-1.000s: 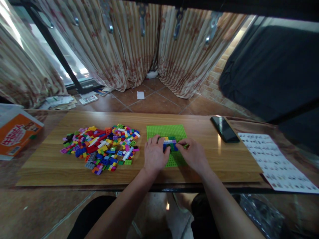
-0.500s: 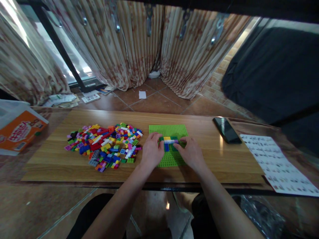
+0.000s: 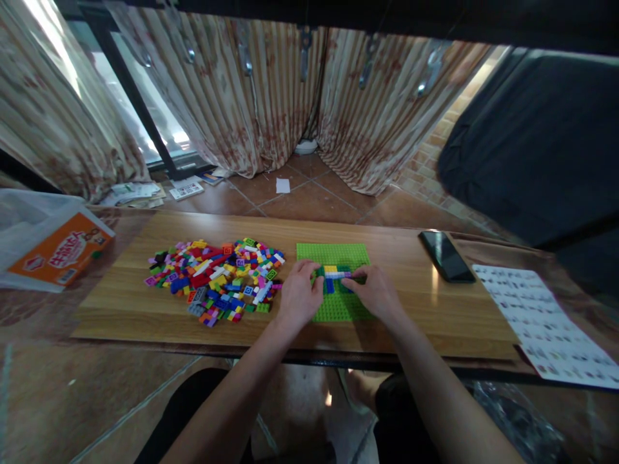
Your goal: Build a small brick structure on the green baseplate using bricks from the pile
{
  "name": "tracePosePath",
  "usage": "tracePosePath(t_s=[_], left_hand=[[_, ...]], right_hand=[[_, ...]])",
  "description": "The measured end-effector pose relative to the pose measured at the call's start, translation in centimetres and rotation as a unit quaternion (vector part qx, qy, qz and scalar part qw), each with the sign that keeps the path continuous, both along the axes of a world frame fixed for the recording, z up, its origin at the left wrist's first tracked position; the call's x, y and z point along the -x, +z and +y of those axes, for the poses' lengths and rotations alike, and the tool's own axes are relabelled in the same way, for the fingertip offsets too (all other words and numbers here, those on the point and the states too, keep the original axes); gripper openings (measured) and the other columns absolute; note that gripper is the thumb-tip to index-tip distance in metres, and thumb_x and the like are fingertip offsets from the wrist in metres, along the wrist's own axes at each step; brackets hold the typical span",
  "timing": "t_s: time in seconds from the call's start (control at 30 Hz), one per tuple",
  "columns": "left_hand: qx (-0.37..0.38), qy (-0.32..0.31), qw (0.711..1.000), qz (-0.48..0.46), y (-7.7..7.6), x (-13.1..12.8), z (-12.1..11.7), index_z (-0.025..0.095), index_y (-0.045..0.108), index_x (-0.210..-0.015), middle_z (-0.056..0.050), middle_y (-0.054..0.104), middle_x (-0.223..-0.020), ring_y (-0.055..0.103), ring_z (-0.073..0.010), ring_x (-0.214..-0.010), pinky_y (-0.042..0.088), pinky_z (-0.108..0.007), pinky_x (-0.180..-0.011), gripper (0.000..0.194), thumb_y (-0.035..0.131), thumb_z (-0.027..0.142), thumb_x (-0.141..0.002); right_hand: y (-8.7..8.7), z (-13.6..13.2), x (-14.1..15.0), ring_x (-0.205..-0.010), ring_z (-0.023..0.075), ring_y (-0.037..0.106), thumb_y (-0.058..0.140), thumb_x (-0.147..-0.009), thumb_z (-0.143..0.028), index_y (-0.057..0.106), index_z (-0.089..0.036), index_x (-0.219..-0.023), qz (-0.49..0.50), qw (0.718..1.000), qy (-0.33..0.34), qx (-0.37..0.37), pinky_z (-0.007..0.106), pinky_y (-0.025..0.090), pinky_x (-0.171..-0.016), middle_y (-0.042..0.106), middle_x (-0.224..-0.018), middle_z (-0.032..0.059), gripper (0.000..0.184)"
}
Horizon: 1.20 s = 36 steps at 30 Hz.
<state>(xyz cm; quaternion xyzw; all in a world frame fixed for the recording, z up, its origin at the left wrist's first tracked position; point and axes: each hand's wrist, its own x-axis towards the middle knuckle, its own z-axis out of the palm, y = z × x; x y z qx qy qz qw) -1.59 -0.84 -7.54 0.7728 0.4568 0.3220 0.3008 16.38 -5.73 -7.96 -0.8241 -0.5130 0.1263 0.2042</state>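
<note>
Brick build (image 3: 334, 275), one, on green board (image 3: 338, 312), between left hand (image 3: 298, 296) and right hand (image 3: 377, 291); fingers curled at its ends, whether gripping: cannot tell.

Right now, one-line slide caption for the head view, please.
Both hands at the bricks on the green baseplate, loose brick pile to the left.

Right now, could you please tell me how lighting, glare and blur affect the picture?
In the head view, the window looks washed out; glare streaks the wooden board beside the phone; shadow falls on the green baseplate; the printed sheet's details are too blurred to read.
</note>
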Motion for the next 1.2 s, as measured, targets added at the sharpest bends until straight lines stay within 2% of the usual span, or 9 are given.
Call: tracePosePath(t_s=[0.2,0.57,0.73,0.8,0.9,1.0,1.1,1.2], left_hand=[[-0.01,-0.001,1.0,-0.006,-0.2,1.0,-0.4,0.014,0.065,-0.103,-0.01,0.065,-0.111,0.064,-0.0162,-0.08,0.056,-0.035,-0.084,0.021,0.058,0.011,-0.084],[-0.024,0.019,1.0,-0.002,0.2,3.0,1.2,0.013,0.064,-0.101,-0.009,0.067,-0.102,0.064,-0.0157,-0.079,0.054,-0.033,-0.083,0.018,0.056,0.012,-0.085],[-0.012,0.017,1.0,0.003,0.1,3.0,1.2,0.013,0.065,-0.103,-0.01,0.067,-0.103,0.064,-0.016,-0.078,0.055,-0.034,-0.081,0.019,0.056,0.013,-0.086],[-0.022,0.011,1.0,0.009,0.0,2.8,1.0,0.014,0.065,-0.104,-0.01,0.067,-0.105,0.065,-0.0173,-0.084,0.055,-0.035,-0.085,0.02,0.056,0.013,-0.086],[-0.088,-0.024,0.995,0.032,0.0,2.4,0.3,0.018,0.067,-0.104,-0.008,0.067,-0.112,0.062,-0.0213,-0.104,0.05,-0.039,-0.098,0.021,0.058,0.015,-0.086],[-0.147,-0.092,0.981,0.089,-0.1,1.5,-0.9,0.022,0.068,-0.109,-0.006,0.067,-0.123,0.056,-0.0242,-0.115,0.044,-0.044,-0.104,0.023,0.057,0.019,-0.088],[-0.168,-0.147,0.965,0.14,-0.4,0.5,-2.0,0.022,0.066,-0.115,-0.006,0.065,-0.13,0.051,-0.0266,-0.123,0.041,-0.048,-0.104,0.028,0.054,0.02,-0.09],[-0.186,-0.164,0.954,0.168,-1.0,-0.5,-2.6,0.02,0.064,-0.121,-0.007,0.064,-0.133,0.049,-0.028,-0.127,0.037,-0.052,-0.106,0.032,0.05,0.02,-0.093]], right_hand=[[0.1,0.2,0.0,-0.087,0.0212,0.065,0.069,-0.082,-0.039,0.072,-0.019,-0.09,0.004,1.0,0.005,0.009,0.032,0.047,-0.074,0.07,-0.095,0.0077,0.021],[-0.1,0.6,-1.8,-0.075,0.0212,0.068,0.069,-0.077,-0.046,0.075,-0.017,-0.084,0.122,0.992,0.016,-0.005,0.03,0.047,-0.067,0.075,-0.08,0.0062,0.031],[-0.1,0.3,-2.0,-0.072,0.021,0.067,0.062,-0.081,-0.045,0.076,-0.017,-0.08,0.099,0.994,0.029,-0.024,0.03,0.046,-0.064,0.075,-0.076,0.006,0.031],[0.1,0.0,-1.9,-0.072,0.0207,0.067,0.06,-0.083,-0.045,0.076,-0.018,-0.08,0.086,0.995,0.034,-0.027,0.03,0.045,-0.064,0.075,-0.076,0.0053,0.031],[0.3,-0.4,-1.8,-0.071,0.0206,0.067,0.057,-0.084,-0.044,0.075,-0.018,-0.081,0.084,0.996,0.022,-0.029,0.029,0.045,-0.064,0.075,-0.077,0.0053,0.031],[0.4,-0.4,-1.9,-0.074,0.0207,0.068,0.057,-0.085,-0.041,0.075,-0.018,-0.083,0.091,0.995,0.008,-0.03,0.029,0.047,-0.067,0.075,-0.079,0.0058,0.03],[0.4,-0.3,-2.0,-0.076,0.0203,0.068,0.056,-0.086,-0.038,0.076,-0.017,-0.087,0.08,0.996,0.006,-0.028,0.029,0.047,-0.069,0.076,-0.082,0.006,0.029],[0.5,-0.2,-1.9,-0.075,0.0198,0.067,0.054,-0.088,-0.036,0.076,-0.017,-0.084,0.063,0.998,0.024,-0.011,0.028,0.044,-0.066,0.075,-0.08,0.0056,0.03]])
